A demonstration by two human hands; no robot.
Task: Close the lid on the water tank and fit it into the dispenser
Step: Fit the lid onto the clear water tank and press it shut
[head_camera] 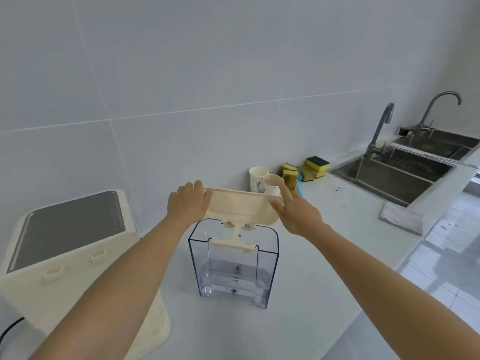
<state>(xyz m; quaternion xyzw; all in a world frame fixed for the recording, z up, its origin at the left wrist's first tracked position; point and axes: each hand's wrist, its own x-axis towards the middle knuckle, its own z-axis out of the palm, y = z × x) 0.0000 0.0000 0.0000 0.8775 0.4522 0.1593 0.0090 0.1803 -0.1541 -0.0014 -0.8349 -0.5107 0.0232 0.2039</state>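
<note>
A clear plastic water tank [233, 266] stands upright on the white counter, with a little water at its bottom. Its cream lid [241, 207] is hinged at the tank's near top edge and stands raised, tilted up and away from me. My left hand [188, 202] grips the lid's left end. My right hand [293, 209] holds the lid's right end, index finger stretched up along its edge. The cream dispenser [72, 258], with a dark glossy top panel, sits to the left of the tank.
Two paper cups [265, 183] stand behind the lid near the tiled wall. Several yellow sponges [306, 168] lie beside them. A steel double sink [405, 175] with two taps is at the right, a grey cloth [401, 218] on the counter's edge.
</note>
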